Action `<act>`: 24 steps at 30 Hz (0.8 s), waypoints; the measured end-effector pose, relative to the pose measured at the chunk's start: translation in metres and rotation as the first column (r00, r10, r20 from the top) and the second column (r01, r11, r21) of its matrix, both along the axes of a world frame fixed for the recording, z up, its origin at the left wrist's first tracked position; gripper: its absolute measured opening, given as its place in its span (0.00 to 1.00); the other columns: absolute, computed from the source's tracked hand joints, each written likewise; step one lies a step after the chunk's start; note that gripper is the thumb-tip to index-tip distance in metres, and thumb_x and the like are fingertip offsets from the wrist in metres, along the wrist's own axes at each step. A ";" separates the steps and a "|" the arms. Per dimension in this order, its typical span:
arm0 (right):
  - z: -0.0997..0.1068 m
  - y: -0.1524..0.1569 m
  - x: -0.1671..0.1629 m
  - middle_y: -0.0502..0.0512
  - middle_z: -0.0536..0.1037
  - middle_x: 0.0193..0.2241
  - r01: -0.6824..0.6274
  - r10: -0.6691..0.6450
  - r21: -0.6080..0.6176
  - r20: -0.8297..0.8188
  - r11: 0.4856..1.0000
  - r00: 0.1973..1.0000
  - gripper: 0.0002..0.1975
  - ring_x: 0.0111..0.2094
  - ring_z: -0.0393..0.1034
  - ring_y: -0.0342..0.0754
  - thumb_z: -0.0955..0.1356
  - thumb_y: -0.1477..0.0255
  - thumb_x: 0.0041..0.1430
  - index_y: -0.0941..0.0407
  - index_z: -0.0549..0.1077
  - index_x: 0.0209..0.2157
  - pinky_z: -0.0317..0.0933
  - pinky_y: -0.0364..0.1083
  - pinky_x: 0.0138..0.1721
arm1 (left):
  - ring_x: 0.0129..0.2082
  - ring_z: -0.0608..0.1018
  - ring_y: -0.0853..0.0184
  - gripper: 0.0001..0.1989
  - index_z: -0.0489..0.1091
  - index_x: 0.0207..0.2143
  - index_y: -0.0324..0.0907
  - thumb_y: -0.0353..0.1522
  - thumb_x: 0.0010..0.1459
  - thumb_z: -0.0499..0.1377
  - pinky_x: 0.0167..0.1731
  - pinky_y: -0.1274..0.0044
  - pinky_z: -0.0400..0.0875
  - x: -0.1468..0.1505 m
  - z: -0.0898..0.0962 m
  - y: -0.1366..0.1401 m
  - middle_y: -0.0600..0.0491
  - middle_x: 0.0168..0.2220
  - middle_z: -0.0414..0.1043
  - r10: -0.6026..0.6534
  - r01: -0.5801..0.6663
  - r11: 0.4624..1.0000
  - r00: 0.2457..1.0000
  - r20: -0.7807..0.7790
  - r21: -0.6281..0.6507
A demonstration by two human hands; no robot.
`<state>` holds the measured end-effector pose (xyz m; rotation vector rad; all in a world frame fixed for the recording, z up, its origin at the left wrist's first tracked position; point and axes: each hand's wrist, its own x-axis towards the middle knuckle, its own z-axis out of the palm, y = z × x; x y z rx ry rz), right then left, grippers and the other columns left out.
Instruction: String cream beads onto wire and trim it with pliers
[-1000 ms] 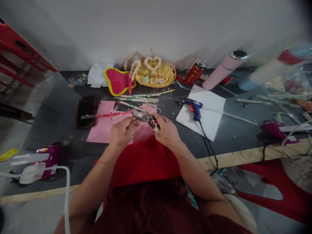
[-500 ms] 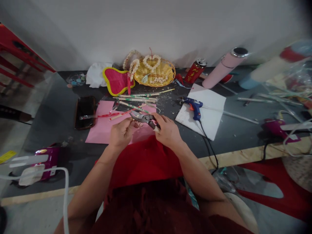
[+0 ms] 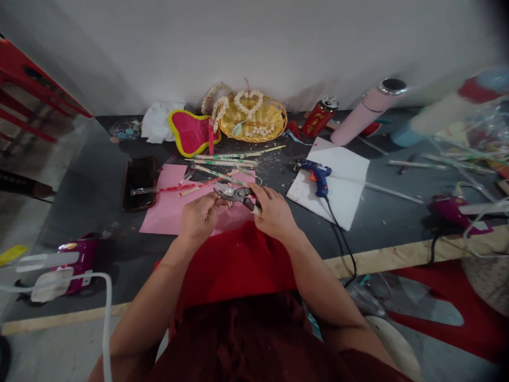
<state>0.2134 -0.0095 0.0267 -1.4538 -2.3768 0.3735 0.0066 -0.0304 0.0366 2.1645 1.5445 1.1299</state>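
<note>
My right hand (image 3: 274, 212) is wrapped round the handles of a pair of pruning shears (image 3: 236, 194), whose blades point left. Close to the blade tips, my left hand (image 3: 201, 215) is closed in a pinch; what lies between its fingers is too small to make out. Below both hands are a pink sheet (image 3: 163, 220) and a red cloth (image 3: 242, 265) over my lap. Several wrapped chopsticks (image 3: 218, 175) lie just beyond the shears, some of them across the sheet's far edge.
A glue gun (image 3: 318, 175) rests on a white board (image 3: 345, 207) to the right, its cord hanging over the table edge. Behind are a wicker basket (image 3: 226, 130), a red can (image 3: 320, 118) and a pink flask (image 3: 366, 114). On the left lie a phone (image 3: 139, 175) and a purple power socket (image 3: 85, 260).
Both hands and the shears stay in nearly the same place. The shears' blades look slightly turned, and the whole view has shifted a little.
</note>
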 end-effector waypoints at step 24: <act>-0.001 -0.003 -0.002 0.61 0.70 0.50 0.016 -0.017 0.007 0.019 1.000 1.000 0.37 0.49 0.63 0.56 0.63 0.78 0.47 0.56 0.54 0.61 0.59 0.53 0.48 | 0.31 0.79 0.70 0.11 0.74 0.34 0.42 0.30 0.61 0.52 0.32 0.82 0.69 0.000 -0.002 0.000 0.52 0.32 0.79 0.057 -0.056 0.997 0.998 -0.004 0.060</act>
